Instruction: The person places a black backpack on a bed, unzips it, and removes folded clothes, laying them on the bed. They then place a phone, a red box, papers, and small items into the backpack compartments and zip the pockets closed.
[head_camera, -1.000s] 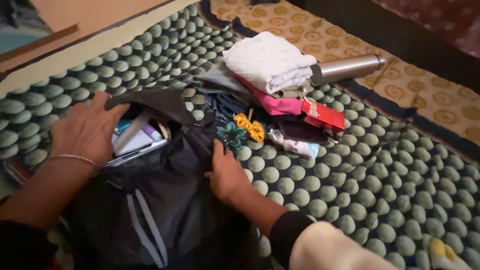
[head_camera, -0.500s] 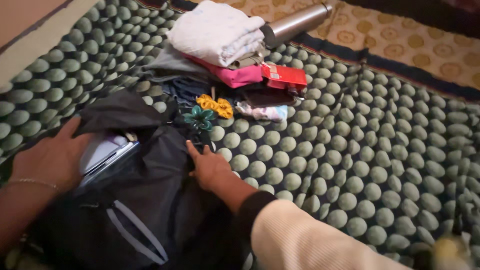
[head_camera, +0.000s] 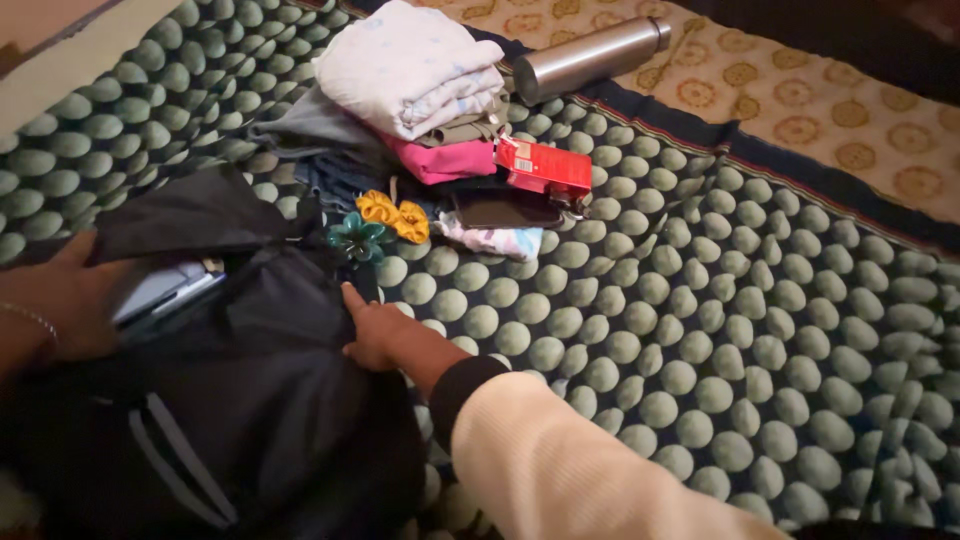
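**Fingers flat on black backpack, nothing gripped**

Fingers (head_camera: 352, 300) of right hand (head_camera: 378, 332) stretched out and pressed together, lying flat on backpack (head_camera: 250, 400), index tip pointing up toward teal scrunchie (head_camera: 358, 238). Not curled round anything; palm down on the black fabric at the bag's right edge. Cream sleeve (head_camera: 570, 470) with dark cuff trailing off toward the lower right.

Left hand (head_camera: 65, 305) spread open on the bag's left side, thumb up, fingers loosely extended, resting against the open mouth of the bag. Thin bangle (head_camera: 35, 322) on that wrist. No clear grasp on anything; whether fingertips pinch the fabric, cannot tell. Pale flat item (head_camera: 165, 288) showing inside the opening, just right of that hand.

Backpack lying at lower left on green dotted blanket (head_camera: 700, 330), flap thrown back toward upper left, grey straps across the front.

Relative to the backpack:
- Just beyond its top edge: teal scrunchie, touching or nearly touching the bag; yellow scrunchie (head_camera: 395, 215) right beside it.
- Further beyond: pile of folded clothes, white bundle (head_camera: 410, 65) on top, pink piece (head_camera: 450, 160) beneath, grey and dark cloth at the left.
- Beyond and to the right: red carton (head_camera: 545, 170), dark flat pouch (head_camera: 505, 210) below it, pale printed pouch (head_camera: 490, 240) nearer the bag.
- Far beyond, right: steel bottle (head_camera: 590, 55) lying on its side, across the blanket's edge and a patterned tan mat (head_camera: 820, 110).
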